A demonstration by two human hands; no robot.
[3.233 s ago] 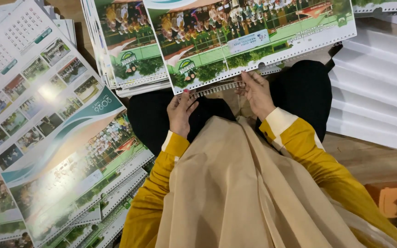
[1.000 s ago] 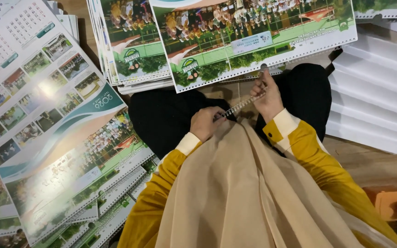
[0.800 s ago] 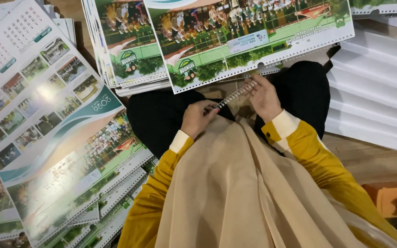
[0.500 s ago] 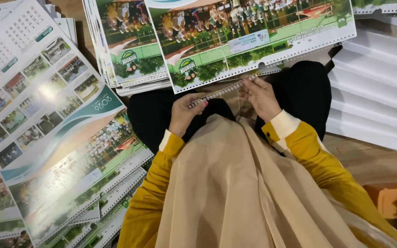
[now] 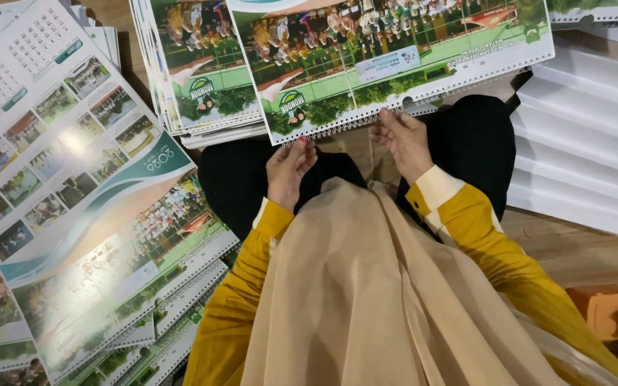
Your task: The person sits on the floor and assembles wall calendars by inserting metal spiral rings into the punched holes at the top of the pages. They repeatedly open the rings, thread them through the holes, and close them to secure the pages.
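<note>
The glossy spiral-bound calendar sheet (image 5: 395,64) shows green and white with a colourful crowd photo; the long sleeves (image 5: 495,250) are mustard yellow, the draped cloth (image 5: 366,300) plain beige
</note>
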